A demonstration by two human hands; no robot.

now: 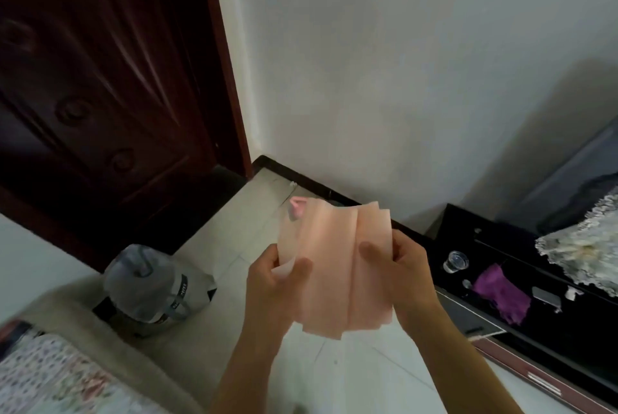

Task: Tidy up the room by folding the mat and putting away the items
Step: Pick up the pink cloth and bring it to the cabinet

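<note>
We are holding the pink mat (pixel 334 263) lengthwise, its far end uppermost, left hand (pixel 276 280) and right hand (pixel 398 258) fingers (pixel 369 251) clamped on its opposite long edges.

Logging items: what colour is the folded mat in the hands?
Pale peach-pink, plain; the mat shows best in the head view.

Pale pink mat (pixel 329 266) — folded in pleats, held upright above floor.

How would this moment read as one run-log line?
step: folding | pink mat: pleated, held in air | left hand: grips left edge | right hand: grips right edge | nearby: bagged bin
</note>
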